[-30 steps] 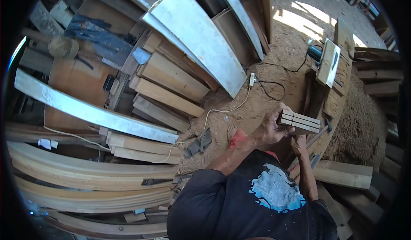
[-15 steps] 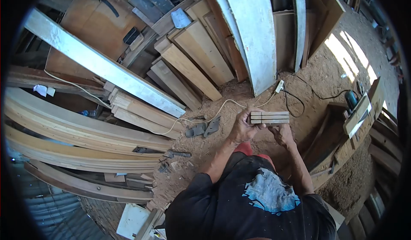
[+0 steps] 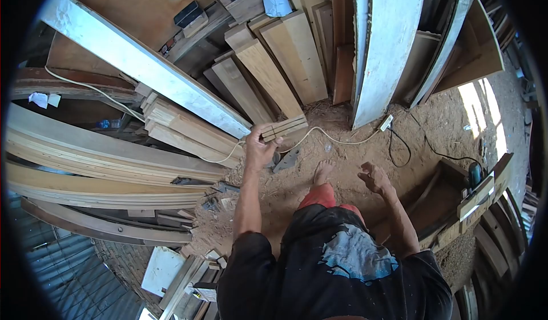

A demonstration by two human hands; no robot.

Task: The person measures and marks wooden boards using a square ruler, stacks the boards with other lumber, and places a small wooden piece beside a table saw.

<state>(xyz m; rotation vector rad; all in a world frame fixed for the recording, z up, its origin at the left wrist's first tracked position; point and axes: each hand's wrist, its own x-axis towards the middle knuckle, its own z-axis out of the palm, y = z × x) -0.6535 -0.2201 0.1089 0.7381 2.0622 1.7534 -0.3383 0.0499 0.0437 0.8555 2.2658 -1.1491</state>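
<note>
My left hand is closed round one end of a small stack of wooden strips. The stack tilts up to the right, in front of the leaning planks. Dark lines run between its layers, and a dark mark crosses it near my fingers. My right hand hangs over the dusty ground, apart from the stack, with nothing in it and its fingers loosely bent and apart.
Wooden planks lean ahead, beside a tall whitish board. Curved boards are piled at left. A pale cord runs over sawdust to a socket block. At right, a green power tool sits by a wooden trough.
My right hand has let go of the wooden strips and moved slightly away. My left hand has carried them to the left and forward, now tilted. My bare foot has come into view.
</note>
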